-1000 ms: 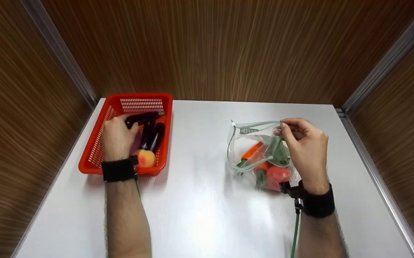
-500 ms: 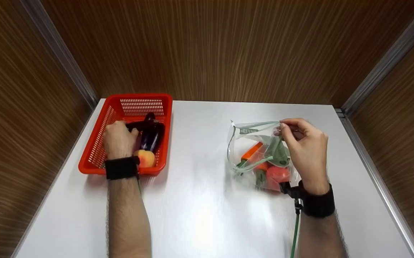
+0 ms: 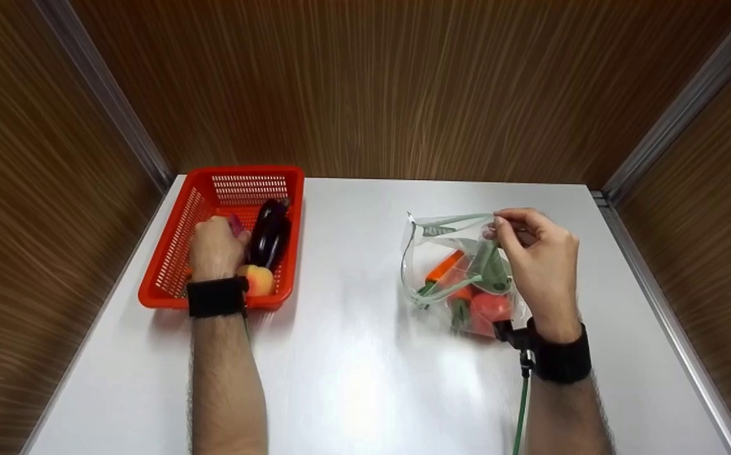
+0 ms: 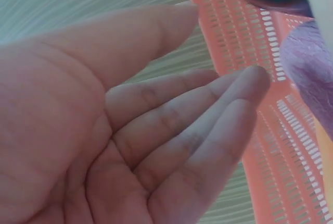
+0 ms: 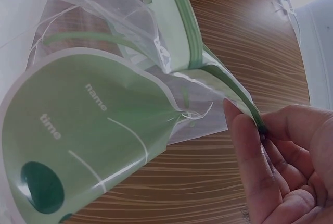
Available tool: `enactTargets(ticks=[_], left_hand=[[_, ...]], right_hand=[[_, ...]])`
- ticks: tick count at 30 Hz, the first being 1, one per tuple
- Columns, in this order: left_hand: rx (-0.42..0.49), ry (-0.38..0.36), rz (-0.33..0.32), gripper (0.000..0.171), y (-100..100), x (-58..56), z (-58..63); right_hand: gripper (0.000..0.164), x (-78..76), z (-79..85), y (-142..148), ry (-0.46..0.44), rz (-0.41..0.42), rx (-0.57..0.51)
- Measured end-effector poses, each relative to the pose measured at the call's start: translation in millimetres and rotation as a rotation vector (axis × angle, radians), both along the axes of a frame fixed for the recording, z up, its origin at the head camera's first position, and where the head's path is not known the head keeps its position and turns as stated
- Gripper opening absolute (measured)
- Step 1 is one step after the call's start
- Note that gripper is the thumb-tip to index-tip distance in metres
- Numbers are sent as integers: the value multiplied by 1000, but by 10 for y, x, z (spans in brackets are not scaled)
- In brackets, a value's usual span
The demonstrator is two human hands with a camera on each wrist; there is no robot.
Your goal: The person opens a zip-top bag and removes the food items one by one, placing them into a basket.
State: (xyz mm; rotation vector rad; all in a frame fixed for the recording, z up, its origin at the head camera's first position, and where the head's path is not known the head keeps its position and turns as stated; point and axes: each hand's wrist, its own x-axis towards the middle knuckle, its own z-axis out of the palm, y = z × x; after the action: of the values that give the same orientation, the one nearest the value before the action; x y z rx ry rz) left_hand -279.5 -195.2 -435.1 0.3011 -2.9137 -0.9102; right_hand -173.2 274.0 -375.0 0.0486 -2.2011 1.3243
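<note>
Red plastic, pierced with slots, forms the basket (image 3: 296,253) at the left of the tabletop (image 3: 353,328), its raised sides probably there to keep loose produce from rolling off. Inside, glossy eggplants (image 3: 270,235) lie lengthwise near the right wall, a neat way for long shapes to nest, with a peach (image 3: 258,280) at their near end. The left hand (image 3: 219,249) dips in from above, likely because the walls block a sideways approach. Its grip is loose and fairly wide: nothing shows between thumb and fingers, and a purple item (image 4: 308,70) lies near the fingertips, though whether they touch it is unclear.

Well apart, to the right, a clear bag (image 3: 492,272) rests on the tabletop; an orange item (image 3: 446,266) and a red round item (image 3: 492,307) inside presumably weigh down its base. The right hand (image 3: 544,253) pinches the green strip (image 5: 237,89) along its mouth. That grip is narrow, thumb against fingers, and seems to hold the opening apart, since such thin film would probably sag unsupported.
</note>
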Motion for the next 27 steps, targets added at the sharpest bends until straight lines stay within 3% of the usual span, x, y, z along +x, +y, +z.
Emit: enactTargets(ticks=[8,12,18,27], left_hand=[[76,176,-100,47,231,51,161],[129,242,-179,44,470,112,269],[114,359,-299,40,845,274,409],[95,471,-462,35,1220,487,479]], right_hand=[[13,1,0,-12,6,7,-3],[13,5,-7,-16,9,3,7],[12,14,-13,-31,5,0,11],[13,2,-1,-78,-2,24,-20]])
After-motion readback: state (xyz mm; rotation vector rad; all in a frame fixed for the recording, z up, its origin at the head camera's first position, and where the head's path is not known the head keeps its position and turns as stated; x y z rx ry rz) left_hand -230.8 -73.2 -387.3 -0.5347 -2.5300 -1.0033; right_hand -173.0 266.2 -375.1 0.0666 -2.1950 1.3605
